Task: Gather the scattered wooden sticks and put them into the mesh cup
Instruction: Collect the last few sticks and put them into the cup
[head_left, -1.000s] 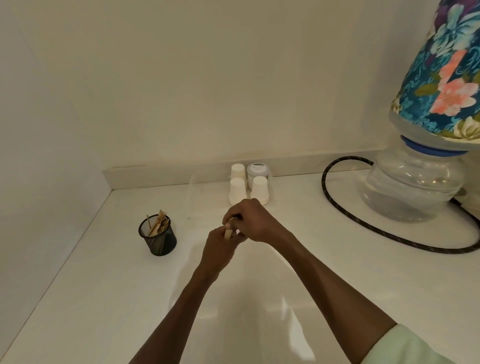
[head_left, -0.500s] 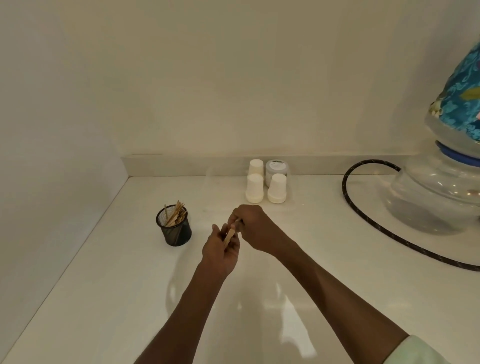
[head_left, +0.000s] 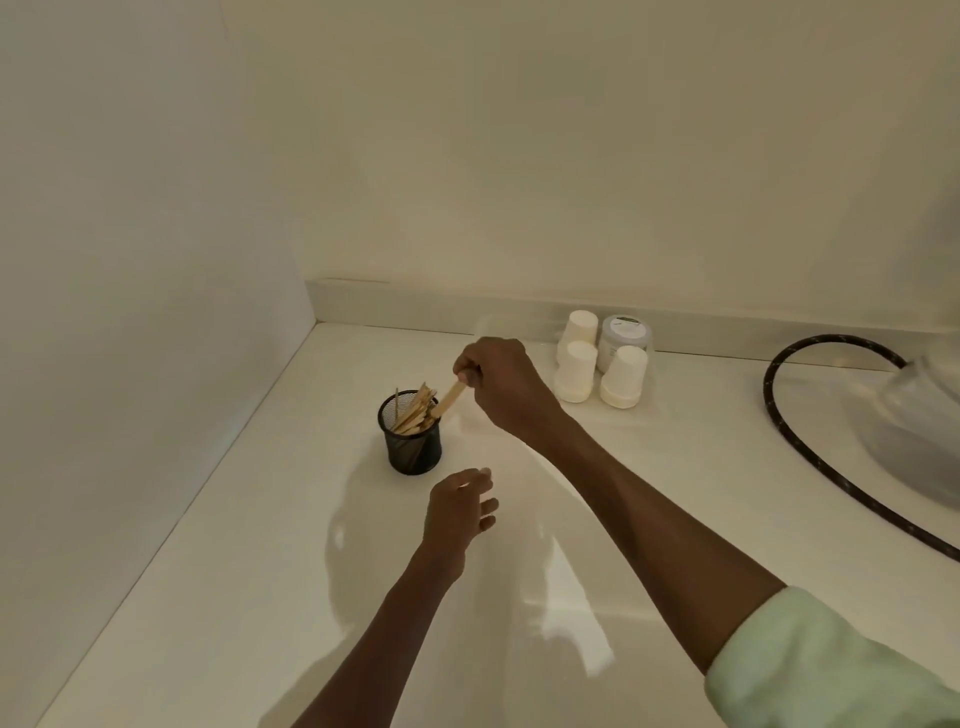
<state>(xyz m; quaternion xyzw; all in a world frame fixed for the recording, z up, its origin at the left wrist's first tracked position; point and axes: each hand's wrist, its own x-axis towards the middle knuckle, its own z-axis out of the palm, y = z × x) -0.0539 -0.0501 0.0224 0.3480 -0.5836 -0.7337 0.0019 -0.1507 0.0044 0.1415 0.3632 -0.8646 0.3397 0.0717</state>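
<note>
Splitting up now: right hand (head_left: 503, 387) has carried the stick (head_left: 449, 397) it pinches to the mesh cup (head_left: 411, 439), left hand (head_left: 460, 512) hangs loose, empty; probably nearly done.

The right hand (head_left: 501, 387) covers the top end of the stick (head_left: 450, 399) it pinches, and the stick's low end is lost among the other sticks in the cup (head_left: 411, 441). Those are too crowded to count. The hose (head_left: 789, 447) and the clear jug (head_left: 922, 431) run off the right edge. The jar (head_left: 625, 332) label is too small to read.
</note>
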